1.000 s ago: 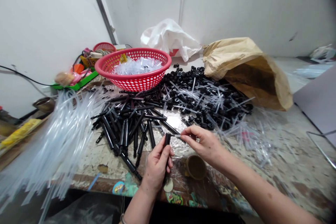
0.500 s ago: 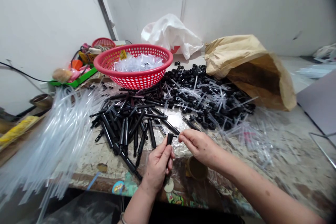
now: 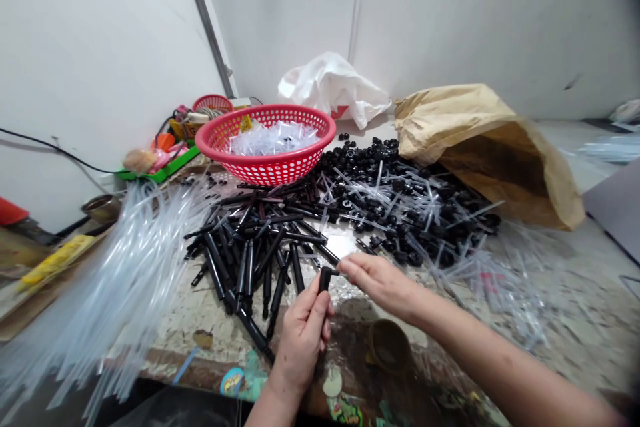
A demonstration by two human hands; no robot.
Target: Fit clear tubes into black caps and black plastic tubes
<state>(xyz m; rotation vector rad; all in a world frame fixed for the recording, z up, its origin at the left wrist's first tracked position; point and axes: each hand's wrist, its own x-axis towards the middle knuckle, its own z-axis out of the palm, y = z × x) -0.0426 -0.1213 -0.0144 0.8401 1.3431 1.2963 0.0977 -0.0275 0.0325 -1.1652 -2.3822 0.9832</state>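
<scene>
My left hand [image 3: 301, 327] is closed around a black plastic tube [image 3: 325, 280], held upright above the front of the table. A thin black piece juts from its top toward the right. The fingers of my right hand [image 3: 377, 283] are pinched together at the end of that thin piece; whatever lies between the fingertips is hidden. Left of my hands lies a pile of similar black tubes [image 3: 245, 267]. Beyond my right hand is a heap of black caps [image 3: 365, 160] mixed with short clear tubes [image 3: 385, 197].
A red basket [image 3: 270, 172] of short clear pieces stands behind the pile. Long clear tubes [image 3: 130, 260] spread at the left. A brown paper bag [image 3: 465, 113] lies open at right, a white plastic bag [image 3: 330, 83] behind. A round cup [image 3: 390, 345] sits near the front edge.
The view has shifted, so everything appears slightly lower and to the right. My left hand still grips the black tube, and my right fingertips stay at its thin side piece.
</scene>
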